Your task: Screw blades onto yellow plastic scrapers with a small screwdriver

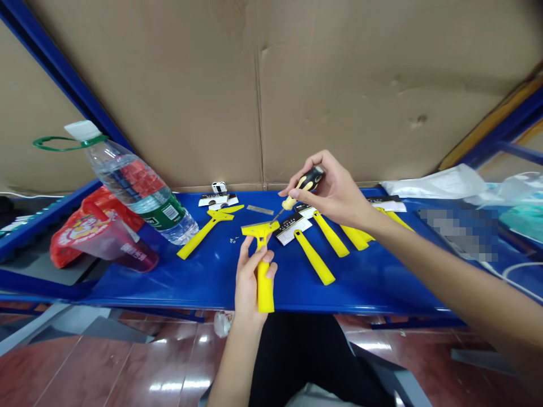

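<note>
My left hand (250, 277) is closed round the handle of a yellow scraper (266, 288), its wide head pointing away from me. In my right hand (335, 192) is a screwdriver (309, 180) with a black and pale yellow handle. Its shaft slants down to the right end of the scraper's head; whether the tip sits in a screw is too small to tell. Just beyond the head lies a thin flat blade (260, 210). Several tiny screws (233, 240) are on the table left of the scraper. Another yellow scraper (199, 234) lies farther left, its head parts askew.
Several yellow scrapers (316, 257) with black-and-white cards lie to the right. A large water bottle (139, 181) and a red cup (123, 249) stand at the left on the blue table (203, 288). Cardboard (212, 102) walls the back. White plastic bags (432, 183) lie at far right.
</note>
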Demonstrator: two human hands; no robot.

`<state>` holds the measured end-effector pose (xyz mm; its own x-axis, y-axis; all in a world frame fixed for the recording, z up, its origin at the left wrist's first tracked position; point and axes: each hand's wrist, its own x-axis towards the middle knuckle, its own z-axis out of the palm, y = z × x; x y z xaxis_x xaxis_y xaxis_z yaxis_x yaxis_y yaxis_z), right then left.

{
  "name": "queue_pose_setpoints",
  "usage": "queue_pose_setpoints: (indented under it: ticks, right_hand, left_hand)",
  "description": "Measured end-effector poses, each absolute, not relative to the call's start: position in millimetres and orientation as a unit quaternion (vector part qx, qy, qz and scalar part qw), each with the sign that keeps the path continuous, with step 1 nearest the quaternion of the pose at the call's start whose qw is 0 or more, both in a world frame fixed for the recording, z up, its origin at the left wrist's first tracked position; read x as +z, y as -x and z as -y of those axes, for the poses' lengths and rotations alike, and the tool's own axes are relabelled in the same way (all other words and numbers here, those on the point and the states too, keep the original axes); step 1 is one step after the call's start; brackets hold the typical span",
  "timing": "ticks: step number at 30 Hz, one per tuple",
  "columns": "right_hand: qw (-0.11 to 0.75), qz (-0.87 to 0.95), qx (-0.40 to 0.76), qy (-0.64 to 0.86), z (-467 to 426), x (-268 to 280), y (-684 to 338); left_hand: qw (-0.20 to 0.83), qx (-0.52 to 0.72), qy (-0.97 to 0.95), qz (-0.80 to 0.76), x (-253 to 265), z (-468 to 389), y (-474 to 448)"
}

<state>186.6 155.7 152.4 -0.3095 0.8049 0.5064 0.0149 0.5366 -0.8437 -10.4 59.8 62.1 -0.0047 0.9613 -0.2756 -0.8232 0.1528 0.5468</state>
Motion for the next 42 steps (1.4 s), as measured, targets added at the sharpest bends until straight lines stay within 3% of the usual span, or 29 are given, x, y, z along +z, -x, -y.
queue_pose_setpoints:
  ticks: [42]
  right_hand:
    - [0.532, 0.713, 0.331, 0.315, -129.0, 152.5, -221.6]
  left_hand:
    - [0.742, 0.604, -0.12, -0.265, 58.6, -61.5, -12.7]
